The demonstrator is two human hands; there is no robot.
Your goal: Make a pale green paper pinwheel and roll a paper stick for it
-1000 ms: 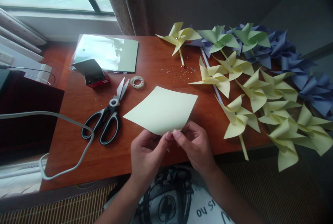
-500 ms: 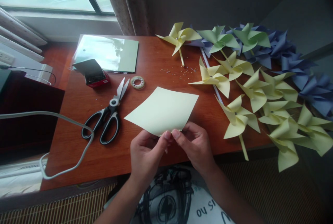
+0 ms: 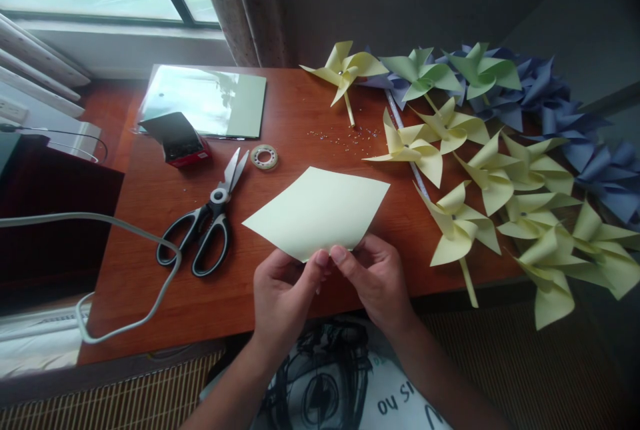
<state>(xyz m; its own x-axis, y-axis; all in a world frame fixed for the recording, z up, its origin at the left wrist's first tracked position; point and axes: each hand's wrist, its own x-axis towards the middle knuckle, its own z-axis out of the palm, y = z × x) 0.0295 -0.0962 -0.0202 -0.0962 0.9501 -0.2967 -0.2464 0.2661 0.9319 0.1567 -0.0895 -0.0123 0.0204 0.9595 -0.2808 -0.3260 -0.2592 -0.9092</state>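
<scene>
Both hands pinch the near corner of a pale yellow paper square [image 3: 320, 213]: left hand [image 3: 283, 290] at 7 o'clock, right hand [image 3: 373, 280] at 5, likely starting a fold; scissors [image 3: 205, 223] wait at 9 o'clock, finished pinwheels [image 3: 460, 223] at 2

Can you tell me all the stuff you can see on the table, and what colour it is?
paper sheet: one, pale yellow, held by its near corner above the table's front middle
scissors: one pair, black handles, left of the sheet
tape roll: one, clear, beyond the scissors
small box: one, red and black, back left
clear packet of paper: one, pale green, back left
tiny beads: scattered, silvery, back middle
pinwheels: many, yellow, green and blue, right side
cable: one, white, left edge
table: one, reddish-brown wood
left hand: pinching the sheet's corner
right hand: pinching the same corner
</scene>
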